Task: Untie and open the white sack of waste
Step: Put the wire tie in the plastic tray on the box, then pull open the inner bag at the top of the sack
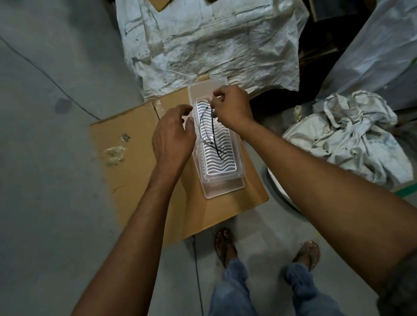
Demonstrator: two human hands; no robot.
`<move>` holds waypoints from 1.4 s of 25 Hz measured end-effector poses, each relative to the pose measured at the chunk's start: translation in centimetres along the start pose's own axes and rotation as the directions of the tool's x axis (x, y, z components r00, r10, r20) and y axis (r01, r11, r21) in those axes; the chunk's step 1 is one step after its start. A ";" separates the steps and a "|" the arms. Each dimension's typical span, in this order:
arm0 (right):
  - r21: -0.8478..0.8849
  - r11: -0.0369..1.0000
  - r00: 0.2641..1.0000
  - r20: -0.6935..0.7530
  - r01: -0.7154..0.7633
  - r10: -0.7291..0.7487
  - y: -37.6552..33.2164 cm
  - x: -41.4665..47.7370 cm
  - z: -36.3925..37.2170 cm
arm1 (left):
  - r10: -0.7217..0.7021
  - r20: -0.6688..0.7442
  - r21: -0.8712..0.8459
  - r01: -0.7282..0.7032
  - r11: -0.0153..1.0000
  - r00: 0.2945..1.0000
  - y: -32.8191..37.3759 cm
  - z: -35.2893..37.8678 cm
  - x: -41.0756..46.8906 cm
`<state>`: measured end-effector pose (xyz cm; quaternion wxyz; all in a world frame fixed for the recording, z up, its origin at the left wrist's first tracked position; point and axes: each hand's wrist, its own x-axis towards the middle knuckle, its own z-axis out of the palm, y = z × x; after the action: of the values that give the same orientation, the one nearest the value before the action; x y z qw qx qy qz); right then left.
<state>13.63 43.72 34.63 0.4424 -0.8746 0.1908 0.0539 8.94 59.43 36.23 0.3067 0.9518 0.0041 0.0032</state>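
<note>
A large white woven sack (204, 36) lies at the top centre with cardboard pieces on it. In front of it a clear plastic tray (215, 146) with a wavy insert rests on a flattened cardboard box (135, 158). My right hand (232, 106) pinches thin black cable ties (211, 131) that dangle over the tray. My left hand (172, 136) hovers with curled fingers at the tray's left edge; whether it touches the tray is unclear. A crumpled white sack (353, 131) sits at the right.
A tall grey-white sack (389, 51) stands at the top right. Grey concrete floor (34, 148) spreads to the left, crossed by a thin black cable (38, 66). My sandalled feet (224, 245) stand below the cardboard. A white curved rim (280, 193) shows beneath my right forearm.
</note>
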 end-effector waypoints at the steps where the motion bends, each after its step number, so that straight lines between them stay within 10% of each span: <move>1: -0.038 0.999 1.000 -0.006 0.010 -0.011 0.2 -0.1 -0.2 | 0.003 0.003 -0.004 -0.003 1.000 1.000 0.0 0.1 0.0; 19: -0.049 0.987 0.968 -0.191 0.154 -0.160 3.9 -11.9 -10.1 | 0.110 -0.013 -0.062 -0.110 0.992 0.994 7.3 -0.8 -5.9; 35: -0.369 0.918 0.887 -0.360 0.148 -0.288 30.0 -26.8 -34.3 | 0.455 0.199 0.134 -0.484 0.865 0.868 31.3 16.9 -25.5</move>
<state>-25.04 8.10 39.77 0.2428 -0.9441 0.1660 -0.1491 -16.20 23.91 40.68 0.2090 0.9447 -0.2528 0.0008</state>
